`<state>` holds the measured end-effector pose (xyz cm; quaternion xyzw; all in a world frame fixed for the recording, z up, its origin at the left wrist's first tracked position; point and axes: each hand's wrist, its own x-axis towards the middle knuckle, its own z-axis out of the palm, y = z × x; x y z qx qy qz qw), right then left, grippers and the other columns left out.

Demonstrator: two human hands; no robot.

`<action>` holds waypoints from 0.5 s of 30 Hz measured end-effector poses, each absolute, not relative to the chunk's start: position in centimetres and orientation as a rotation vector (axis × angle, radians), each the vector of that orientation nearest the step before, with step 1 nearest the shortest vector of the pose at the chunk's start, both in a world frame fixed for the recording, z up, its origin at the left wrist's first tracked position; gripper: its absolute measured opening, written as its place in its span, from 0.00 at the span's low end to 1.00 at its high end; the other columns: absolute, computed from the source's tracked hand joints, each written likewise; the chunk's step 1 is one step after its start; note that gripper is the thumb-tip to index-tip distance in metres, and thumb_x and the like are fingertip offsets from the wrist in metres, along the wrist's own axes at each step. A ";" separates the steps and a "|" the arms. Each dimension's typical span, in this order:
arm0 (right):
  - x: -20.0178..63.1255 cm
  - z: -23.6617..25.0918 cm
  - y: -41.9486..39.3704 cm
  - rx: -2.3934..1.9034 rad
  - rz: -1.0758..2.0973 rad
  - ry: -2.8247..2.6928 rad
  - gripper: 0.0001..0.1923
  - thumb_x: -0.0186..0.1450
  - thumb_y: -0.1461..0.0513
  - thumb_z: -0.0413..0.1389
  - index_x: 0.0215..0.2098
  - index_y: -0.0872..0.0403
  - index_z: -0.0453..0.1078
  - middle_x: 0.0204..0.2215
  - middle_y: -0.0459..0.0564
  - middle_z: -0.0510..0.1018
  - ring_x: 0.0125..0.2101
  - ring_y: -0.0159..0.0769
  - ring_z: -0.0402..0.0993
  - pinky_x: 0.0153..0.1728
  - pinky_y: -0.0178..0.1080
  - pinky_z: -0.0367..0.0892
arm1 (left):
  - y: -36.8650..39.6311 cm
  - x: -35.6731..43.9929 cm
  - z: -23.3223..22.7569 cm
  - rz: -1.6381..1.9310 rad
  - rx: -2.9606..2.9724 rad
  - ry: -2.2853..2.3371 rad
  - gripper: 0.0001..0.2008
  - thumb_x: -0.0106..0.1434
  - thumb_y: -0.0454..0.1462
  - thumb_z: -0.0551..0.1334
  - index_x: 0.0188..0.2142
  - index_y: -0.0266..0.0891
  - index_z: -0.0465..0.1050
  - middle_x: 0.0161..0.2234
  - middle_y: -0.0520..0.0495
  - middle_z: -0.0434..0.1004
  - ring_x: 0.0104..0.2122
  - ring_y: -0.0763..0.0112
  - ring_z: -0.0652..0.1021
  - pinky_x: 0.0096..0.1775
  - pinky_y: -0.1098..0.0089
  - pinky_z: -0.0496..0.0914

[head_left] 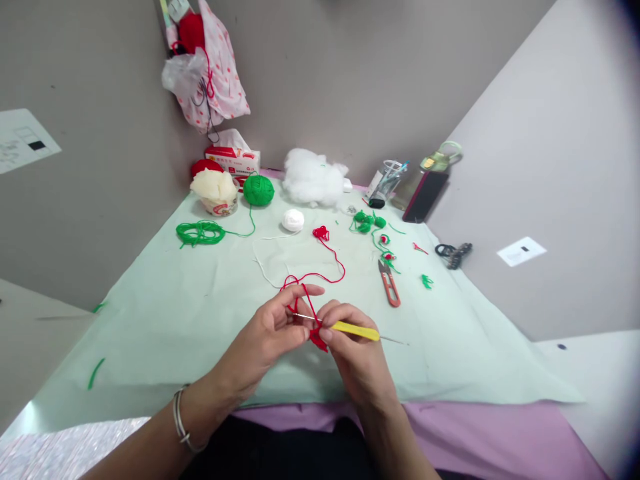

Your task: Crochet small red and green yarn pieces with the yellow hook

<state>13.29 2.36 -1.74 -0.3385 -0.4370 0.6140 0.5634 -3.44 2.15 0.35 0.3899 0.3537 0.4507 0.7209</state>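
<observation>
My right hand (pixel 356 337) is closed on a crochet hook (pixel 357 330) with a yellow handle. Its thin metal shaft points left across the work. Between thumb and fingers, my left hand (pixel 270 328) pinches a small red crochet piece (pixel 318 339). Red yarn (pixel 309 301) runs up over the raised left index finger, then trails away across the cloth to a loose red tangle (pixel 321 233). Both hands meet at the red piece, above the near part of the table. The fingers partly hide the stitches.
Orange-handled thread snips (pixel 391 285) lie right of the hands, near small green and red crocheted bits (pixel 367 221). Farther back are a white yarn ball (pixel 293 220), white stuffing (pixel 314 179), a green yarn ball (pixel 259 191), a tub (pixel 219 200), a clear cup (pixel 384 183) and a phone (pixel 425 195).
</observation>
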 end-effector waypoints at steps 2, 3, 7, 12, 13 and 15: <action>13.3 -1.5 2.3 -0.760 1.520 -1.004 0.08 0.57 0.61 0.74 0.28 0.51 0.79 0.27 0.44 0.77 0.26 0.30 0.71 0.28 0.33 0.67 | 2.2 -3.7 0.7 0.962 0.863 0.745 0.22 0.60 0.35 0.70 0.55 0.44 0.78 0.35 0.52 0.74 0.40 0.66 0.74 0.48 0.66 0.66; 13.3 -1.4 2.3 -0.747 1.554 -0.993 0.08 0.57 0.61 0.74 0.28 0.51 0.79 0.27 0.44 0.77 0.26 0.30 0.70 0.28 0.33 0.67 | 2.3 -3.8 0.8 0.947 0.865 0.719 0.22 0.60 0.36 0.70 0.55 0.44 0.78 0.35 0.52 0.73 0.39 0.65 0.74 0.47 0.66 0.66; 13.6 -1.1 2.1 -0.694 1.691 -0.919 0.09 0.56 0.62 0.75 0.28 0.51 0.80 0.27 0.44 0.77 0.26 0.29 0.71 0.27 0.32 0.65 | 2.4 -4.3 1.1 0.900 0.897 0.628 0.22 0.59 0.38 0.71 0.54 0.44 0.80 0.34 0.52 0.71 0.38 0.66 0.72 0.46 0.65 0.66; 13.6 -0.8 2.1 -0.648 1.774 -0.893 0.09 0.56 0.63 0.75 0.28 0.50 0.80 0.25 0.43 0.76 0.25 0.29 0.71 0.27 0.33 0.62 | 2.7 -4.9 0.5 0.820 0.877 0.539 0.22 0.61 0.40 0.71 0.55 0.44 0.80 0.37 0.50 0.74 0.39 0.66 0.73 0.49 0.64 0.66; 13.7 -0.8 2.1 -0.647 1.753 -0.907 0.09 0.56 0.62 0.75 0.28 0.50 0.80 0.26 0.43 0.76 0.25 0.29 0.69 0.27 0.33 0.62 | 2.7 -5.0 0.3 0.830 0.877 0.543 0.21 0.61 0.40 0.71 0.54 0.44 0.80 0.37 0.51 0.74 0.39 0.67 0.73 0.49 0.65 0.66; 13.8 -0.7 2.1 -0.675 1.654 -0.959 0.08 0.57 0.62 0.75 0.29 0.50 0.80 0.27 0.43 0.76 0.25 0.28 0.68 0.27 0.33 0.62 | 2.8 -5.0 0.2 0.873 0.878 0.592 0.20 0.62 0.41 0.71 0.53 0.45 0.80 0.35 0.52 0.73 0.38 0.69 0.73 0.48 0.67 0.66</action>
